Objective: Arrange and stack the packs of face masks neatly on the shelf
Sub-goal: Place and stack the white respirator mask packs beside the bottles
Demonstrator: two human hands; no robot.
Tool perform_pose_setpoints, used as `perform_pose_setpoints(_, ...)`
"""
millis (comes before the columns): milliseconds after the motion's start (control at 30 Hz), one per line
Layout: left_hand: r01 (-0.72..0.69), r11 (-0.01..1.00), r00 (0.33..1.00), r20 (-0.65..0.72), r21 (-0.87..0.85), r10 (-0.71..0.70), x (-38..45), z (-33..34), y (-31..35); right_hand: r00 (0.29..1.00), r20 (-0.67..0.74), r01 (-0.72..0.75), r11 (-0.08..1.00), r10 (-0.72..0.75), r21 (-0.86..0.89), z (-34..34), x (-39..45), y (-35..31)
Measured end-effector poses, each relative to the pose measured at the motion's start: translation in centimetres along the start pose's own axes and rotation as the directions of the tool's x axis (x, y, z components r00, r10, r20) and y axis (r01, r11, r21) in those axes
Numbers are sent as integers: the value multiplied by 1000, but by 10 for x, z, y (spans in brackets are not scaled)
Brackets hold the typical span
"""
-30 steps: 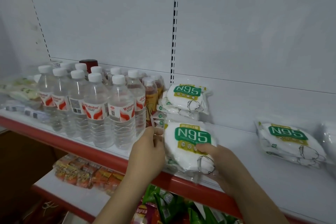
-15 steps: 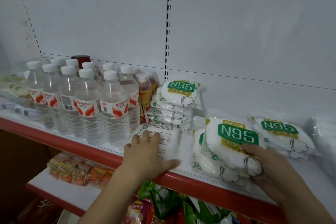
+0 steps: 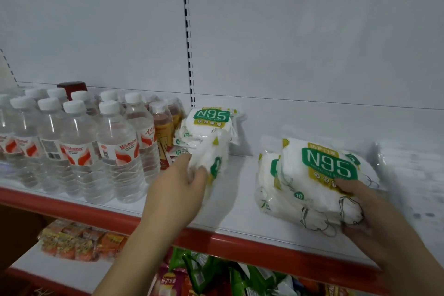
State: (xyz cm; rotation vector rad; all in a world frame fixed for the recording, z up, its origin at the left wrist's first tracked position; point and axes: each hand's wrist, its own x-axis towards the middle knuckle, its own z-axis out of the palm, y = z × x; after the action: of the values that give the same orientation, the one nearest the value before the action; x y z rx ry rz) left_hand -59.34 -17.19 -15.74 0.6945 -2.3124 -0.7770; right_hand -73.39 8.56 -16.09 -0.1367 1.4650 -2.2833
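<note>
**Both hands busy on the mask shelf**

Left hand [image 3: 177, 187] pinches one blurry pack [image 3: 211, 161] just in front of the back stack [image 3: 211, 125] by the water bottles [image 3: 115, 151], probably to line it up with that stack; right hand [image 3: 360, 209] curls round the edge of the front pile [image 3: 319, 175] lying on the shelf [image 3: 235, 206], thumb on top, likely so the slippery bags don't slide apart.

white n95 mask packs in crinkled glossy clear plastic film [image 3: 319, 175]. clear ribbed plastic water bottles, left, with matt white caps and glossy red-white labels [image 3: 79, 146]. white shelf board, smooth painted metal, matt [image 3: 240, 209]; red front lip [image 3: 72, 206], smooth with a slight sheen.
</note>
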Motion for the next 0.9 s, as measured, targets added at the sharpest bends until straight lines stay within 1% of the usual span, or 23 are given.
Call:
perform_pose_setpoints(33,86,964,996,43,-252,-78,-4,-1,7,1000,10,1,996,-2,90,-2,-1,0)
perform_pose_setpoints(67,198,855,980,120,-479,-160,-8,1,13,1000,19,20,985,-24,170,-6,-2,-1)
perform_pose_setpoints(100,313,727,949,220,-611,-224,-11,6,17,998,55,16,955,-34,296,-13,0,-3)
perform_pose_setpoints(133,399,628,917,307,-668,-255,-12,12,19,976,210,-136,900,51,414,-15,-3,-5)
perform_pose_setpoints(167,453,548,891,364,-703,-270,-13,20,20,971,225,-145,939,75,311,-15,-8,-2)
perform_pose_setpoints(200,489,460,872,406,-741,-273,-13,28,21,985,174,-40,991,17,127,-13,-9,1)
perform_pose_setpoints(233,507,366,860,433,-780,-268,-13,36,22,990,143,-26,987,3,157,-17,-9,0)
perform_pose_setpoints(267,516,270,852,454,-813,-262,-13,44,23,988,137,-116,910,66,399,-21,-10,-1)
perform_pose_setpoints(300,526,177,842,478,-832,-251,-14,52,25,988,146,-118,812,40,571,-24,-5,0)
perform_pose_setpoints(333,536,82,829,505,-841,-240,-15,60,27,996,65,20,904,-53,428,-20,-5,9)
perform_pose_setpoints(367,545,2,818,531,-839,-223,-17,67,29,996,61,46,937,-72,345,-19,-5,14)
perform_pose_setpoints(400,557,-60,810,558,-828,-178,-19,74,32,994,86,44,959,-71,280,-18,-3,17)
perform_pose_setpoints(433,570,-101,806,579,-815,-121,-20,80,33,993,91,55,973,-77,224,-17,-3,19)
perform_pose_setpoints(467,585,-109,801,594,-803,-71,-21,85,34,991,91,74,977,-93,198,-18,-5,20)
perform_pose_setpoints(500,607,-97,790,612,-789,-39,-21,91,34,990,94,84,980,-102,178,-19,-5,21)
perform_pose_setpoints(567,654,-47,756,653,-755,31,-22,98,39,992,75,94,986,-106,139,-23,-4,21)
perform_pose_setpoints(633,679,40,729,680,-733,70,-20,105,52,993,55,95,989,-102,109,-26,-1,22)
perform_pose_setpoints(667,682,103,721,690,-724,69,-20,108,59,994,53,94,991,-99,92,-27,0,20)
perform_pose_setpoints(700,677,139,719,690,-723,80,-21,112,64,993,57,99,992,-104,83,-28,0,19)
perform_pose_setpoints(767,659,216,728,683,-720,56,-22,115,75,990,70,120,990,-125,74,-30,0,13)
perform_pose_setpoints(833,649,296,737,676,-701,-14,-10,120,92,984,86,155,988,-156,15,-30,-2,3)
perform_pose_setpoints(867,655,377,718,694,-654,-43,9,132,93,981,90,174,985,-172,-21,-31,-1,-5)
perform_pose_setpoints(900,627,430,743,665,-649,-79,31,162,72,978,84,194,979,-188,-60,-33,1,-14)
